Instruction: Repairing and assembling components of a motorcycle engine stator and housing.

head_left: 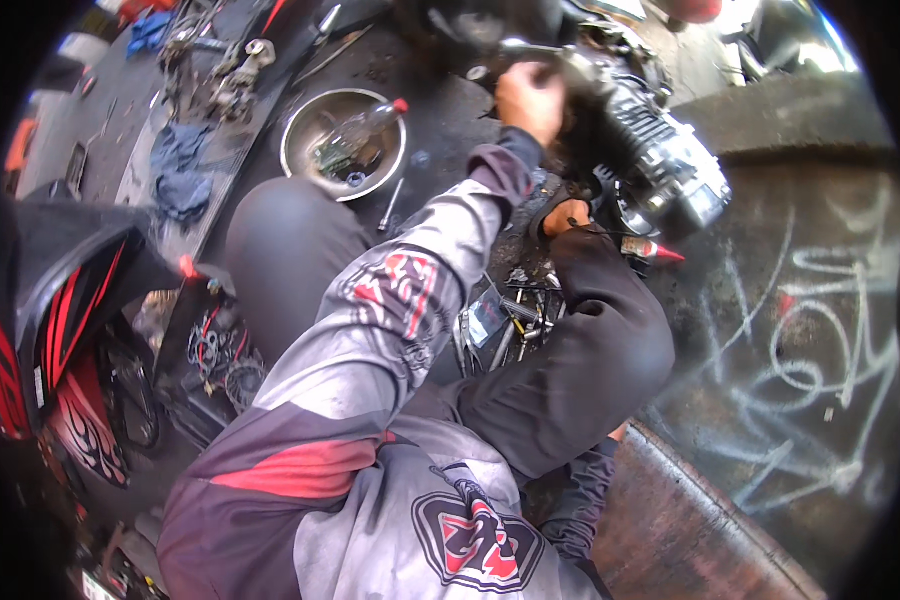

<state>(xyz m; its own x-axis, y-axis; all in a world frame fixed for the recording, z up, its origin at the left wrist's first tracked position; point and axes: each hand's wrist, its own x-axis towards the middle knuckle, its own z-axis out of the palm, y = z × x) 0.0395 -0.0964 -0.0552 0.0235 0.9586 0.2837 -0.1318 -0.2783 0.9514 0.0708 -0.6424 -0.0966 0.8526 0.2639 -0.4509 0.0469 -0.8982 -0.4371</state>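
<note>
My left hand (528, 105) reaches up with curled fingers against the left side of a greasy metal engine (660, 160) with cooling fins; what it grips is hidden. A shiny metal bar (525, 48) lies across just above that hand. Of my right hand (618, 432), only a sliver shows beside my right leg at lower right, its fingers hidden. My sandalled foot (568, 215) rests below the engine, near a red-nozzled tube (650, 250). Loose tools (520, 315) lie between my legs.
A steel bowl (295, 125) holding a plastic bottle sits left of the engine, a socket tool (390, 203) beside it. A board (145, 170) bears parts and blue rags. Red-black fairings (40, 330) and wires (220, 340) lie left. A chalk-marked metal plate (810, 300) fills the right.
</note>
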